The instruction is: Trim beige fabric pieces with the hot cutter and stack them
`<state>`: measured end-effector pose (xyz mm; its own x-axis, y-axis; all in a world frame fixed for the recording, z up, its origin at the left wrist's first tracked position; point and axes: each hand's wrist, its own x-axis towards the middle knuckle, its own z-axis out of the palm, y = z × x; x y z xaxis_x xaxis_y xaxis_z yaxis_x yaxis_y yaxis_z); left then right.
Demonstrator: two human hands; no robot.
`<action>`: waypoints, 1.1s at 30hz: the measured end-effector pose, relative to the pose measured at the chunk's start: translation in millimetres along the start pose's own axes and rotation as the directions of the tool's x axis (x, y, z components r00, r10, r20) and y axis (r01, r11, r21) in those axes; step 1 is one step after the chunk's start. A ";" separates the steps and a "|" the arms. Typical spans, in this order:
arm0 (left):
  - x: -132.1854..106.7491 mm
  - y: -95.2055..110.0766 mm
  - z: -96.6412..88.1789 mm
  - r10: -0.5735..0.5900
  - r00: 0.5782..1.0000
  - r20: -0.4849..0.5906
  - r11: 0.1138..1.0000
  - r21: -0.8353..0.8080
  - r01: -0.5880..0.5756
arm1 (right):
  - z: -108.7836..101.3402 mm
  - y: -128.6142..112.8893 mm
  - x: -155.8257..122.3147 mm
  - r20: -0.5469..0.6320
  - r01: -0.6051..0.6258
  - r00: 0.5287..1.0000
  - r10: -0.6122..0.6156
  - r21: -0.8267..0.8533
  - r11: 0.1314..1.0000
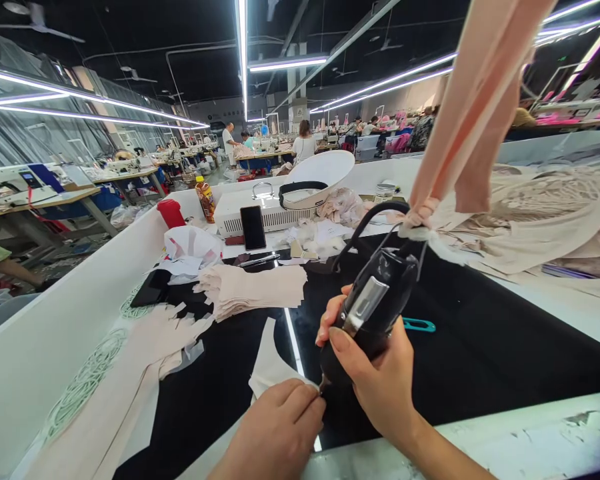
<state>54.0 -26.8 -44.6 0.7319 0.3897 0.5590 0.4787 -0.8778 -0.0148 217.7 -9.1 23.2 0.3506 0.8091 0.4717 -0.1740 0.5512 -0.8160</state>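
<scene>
My right hand (380, 373) is wrapped round a black hand-held power tool (375, 307) with a silvery metal plate on its side. The tool leans, its narrow tip pointing down beside my left fingertips. A black cord leaves its top, where peach fabric strips (460, 113) are tied and run upward. My left hand (280, 433) pinches the lower corner of a curved, cream fabric piece (270, 360) lying on the black table surface (210, 387). Whether the tip touches the fabric is hard to make out. Behind the tool lies a small teal loop-shaped item (420, 325).
A stack of cream fabric pieces (255, 288) lies ahead, with long cut pieces (130, 360) and pale green cord coils (87, 380) on the left. Farther back are a phone (253, 227), a white metal box (225, 217) and a white visor (325, 167). Heaped fabric (540, 207) fills the right.
</scene>
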 end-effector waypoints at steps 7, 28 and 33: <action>-8.1 -7.0 -5.5 -0.001 1.000 0.006 0.999 0.033 0.000 | -0.5 -2.2 -1.8 0.003 0.027 1.000 -0.027 -0.001 1.000; -25.2 -7.8 0.5 -0.092 0.996 -0.020 0.993 0.074 0.094 | -11.7 3.5 -7.8 0.080 -0.023 0.997 0.019 0.055 0.998; -25.3 -7.6 0.5 -0.139 0.990 -0.006 0.985 0.097 0.139 | -11.1 2.1 -5.4 0.083 -0.059 0.995 0.054 0.065 0.996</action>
<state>32.1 -29.8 -59.1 0.6548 0.5065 0.5610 0.6210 -0.7836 -0.0173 225.7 -14.6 15.2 0.2630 0.8517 0.4532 -0.2544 0.5144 -0.8190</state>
